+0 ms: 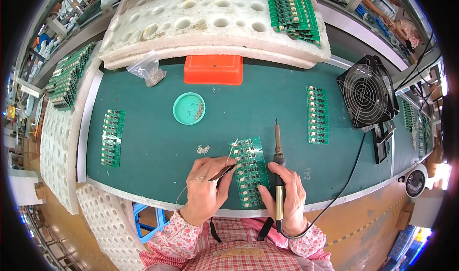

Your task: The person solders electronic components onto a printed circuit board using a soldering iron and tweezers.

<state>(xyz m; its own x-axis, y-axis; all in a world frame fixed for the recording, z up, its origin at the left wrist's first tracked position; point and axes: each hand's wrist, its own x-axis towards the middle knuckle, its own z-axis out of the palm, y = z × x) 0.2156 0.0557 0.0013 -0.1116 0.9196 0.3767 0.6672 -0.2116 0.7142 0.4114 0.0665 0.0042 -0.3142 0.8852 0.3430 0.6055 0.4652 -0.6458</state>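
In my left hand are dark tweezers, pinched between thumb and fingers. A thin solder wire also runs through that hand, its end above the top of a green circuit board panel. The panel lies at a slight tilt near the table's front edge, with rows of small white and dark parts. My right hand is closed round a soldering iron, tip pointing away from me and off the panel. Its thumb touches the panel's right edge. A small pile of metal parts lies beyond my left hand.
A teal round dish holds small parts. Behind it are a red box, a plastic bag and white foam bearing stacked boards. More panels lie left and right. A black fan stands right; the iron's cord trails nearby.
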